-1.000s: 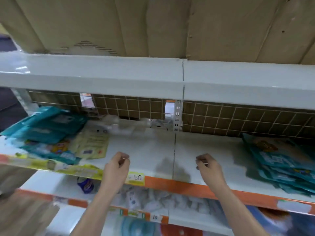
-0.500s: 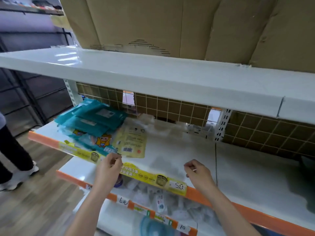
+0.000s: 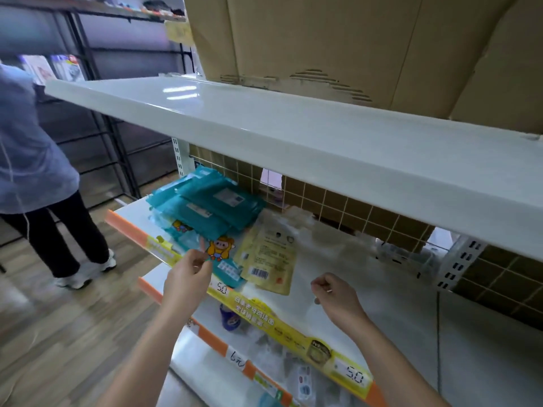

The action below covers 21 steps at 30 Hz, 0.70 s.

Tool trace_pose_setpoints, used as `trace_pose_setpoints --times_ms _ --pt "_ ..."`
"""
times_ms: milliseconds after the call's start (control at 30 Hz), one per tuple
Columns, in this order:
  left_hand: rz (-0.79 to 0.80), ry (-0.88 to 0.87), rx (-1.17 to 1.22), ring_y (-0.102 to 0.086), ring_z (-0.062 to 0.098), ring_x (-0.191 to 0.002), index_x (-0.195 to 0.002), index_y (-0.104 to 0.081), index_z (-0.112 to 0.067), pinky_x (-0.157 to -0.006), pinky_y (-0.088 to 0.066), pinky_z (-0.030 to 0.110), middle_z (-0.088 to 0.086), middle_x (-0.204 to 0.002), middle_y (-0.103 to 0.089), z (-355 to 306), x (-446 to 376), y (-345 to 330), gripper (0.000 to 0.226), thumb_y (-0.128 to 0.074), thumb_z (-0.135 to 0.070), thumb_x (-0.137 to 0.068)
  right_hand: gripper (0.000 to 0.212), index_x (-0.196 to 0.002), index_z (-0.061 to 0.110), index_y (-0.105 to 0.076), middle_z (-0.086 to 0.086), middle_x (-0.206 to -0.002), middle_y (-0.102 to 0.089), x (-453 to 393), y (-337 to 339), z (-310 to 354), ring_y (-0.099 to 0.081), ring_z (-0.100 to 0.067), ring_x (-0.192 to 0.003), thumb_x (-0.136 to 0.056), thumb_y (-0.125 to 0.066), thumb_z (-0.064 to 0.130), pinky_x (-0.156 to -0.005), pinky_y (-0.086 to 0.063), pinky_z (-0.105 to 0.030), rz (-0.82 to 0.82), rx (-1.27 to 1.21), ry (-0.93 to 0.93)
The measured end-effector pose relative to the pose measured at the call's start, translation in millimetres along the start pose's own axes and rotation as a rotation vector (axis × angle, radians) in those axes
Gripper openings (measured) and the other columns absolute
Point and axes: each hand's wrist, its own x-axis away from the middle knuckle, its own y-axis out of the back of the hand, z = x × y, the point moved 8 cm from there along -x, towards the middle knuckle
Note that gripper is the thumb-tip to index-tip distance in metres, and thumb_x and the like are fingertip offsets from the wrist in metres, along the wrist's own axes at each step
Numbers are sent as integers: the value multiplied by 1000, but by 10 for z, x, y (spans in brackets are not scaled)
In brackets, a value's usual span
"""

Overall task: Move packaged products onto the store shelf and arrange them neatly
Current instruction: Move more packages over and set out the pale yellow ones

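A loose pile of teal packets (image 3: 211, 201) lies at the left end of the middle shelf (image 3: 367, 292). A teal packet with a cartoon figure (image 3: 223, 259) sticks out of the pile toward the front edge. Beside it lies a yellow packet (image 3: 270, 257) with a barcode. My left hand (image 3: 188, 277) is at the shelf's front edge, thumb and fingers pinched on the near corner of the cartoon packet. My right hand (image 3: 335, 298) hovers over bare shelf to the right, curled into a loose fist and apart from every packet.
A yellow and orange price strip (image 3: 293, 327) runs along the shelf front. The white upper shelf (image 3: 293, 133) overhangs and carries cardboard boxes (image 3: 338, 39). Clear packets (image 3: 323, 230) lie at the back. A lower shelf (image 3: 264, 359) holds small goods. A person (image 3: 35, 171) stands at the left.
The view has swung left, bringing the teal pile closer. My left hand has moved forward from the price strip to the cartoon packet's corner. My right hand stays curled over the shelf.
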Motion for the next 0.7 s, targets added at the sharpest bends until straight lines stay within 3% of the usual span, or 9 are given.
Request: trace_pose_setpoints --times_ms 100,233,333,467,533,633,700 --pt "-6 -36 -97 -60 19 -90 -114 -57 -21 -90 -48 45 -2 -110 -60 17 -269 80 22 -52 -29 -94 11 -87 22 -58 3 -94 -61 -172 -140 162 -63 -19 -87 -95 -51 26 -66 -44 -27 15 18 8" --pt "-9 -148 -405 -45 27 -123 -134 -48 -21 -101 -38 45 2 -137 -52 23 -742 155 43 -51 -33 -93 15 -91 13 -58 -1 -91 -60 -416 -391 465 -62 -19 -82 -97 -50 24 -66 -50 -26 11 8 22" --pt "28 -244 -652 -33 24 -135 -140 -42 -27 -108 -29 44 -3 -144 -45 56 -1154 161 52 -51 -36 -90 14 -96 15 -58 5 -87 -57 -626 -616 745 -59 -14 -78 -96 -50 26 -64 -54 -33 -20 5 20" --pt "190 -436 -871 -18 25 -144 -148 -26 -37 -117 -9 51 -8 -156 -26 104 -1612 61 65 -49 -48 -89 8 -96 23 -54 16 -85 -53 -956 -1011 1226 -57 -9 -80 -95 -51 30 -63 -49 -23 -80 50 63" --pt "280 -547 -955 -12 27 -147 -151 -16 -40 -116 -1 55 -10 -159 -17 138 -1764 -21 68 -45 -53 -90 19 -108 25 -54 16 -92 -55 -1126 -1231 1457 -59 -7 -88 -94 -54 37 -62 -44 -16 -93 71 87" --pt "319 -696 -982 -12 25 -148 -150 -20 -43 -116 2 56 -12 -159 -20 167 -1976 -96 62 -42 -53 -93 34 -123 27 -51 12 -113 -57 -1413 -1465 1672 -54 -6 -100 -92 -54 43 -76 -44 -20 -164 169 136" --pt "356 -799 -984 -22 25 -145 -146 -33 -43 -115 -6 58 -12 -154 -33 219 -2075 -130 59 -50 -49 -90 46 -131 27 -46 5 -126 -55 -1582 -1609 1692 -51 -14 -115 -89 -55 45 -92 -47 -32 -197 267 123"
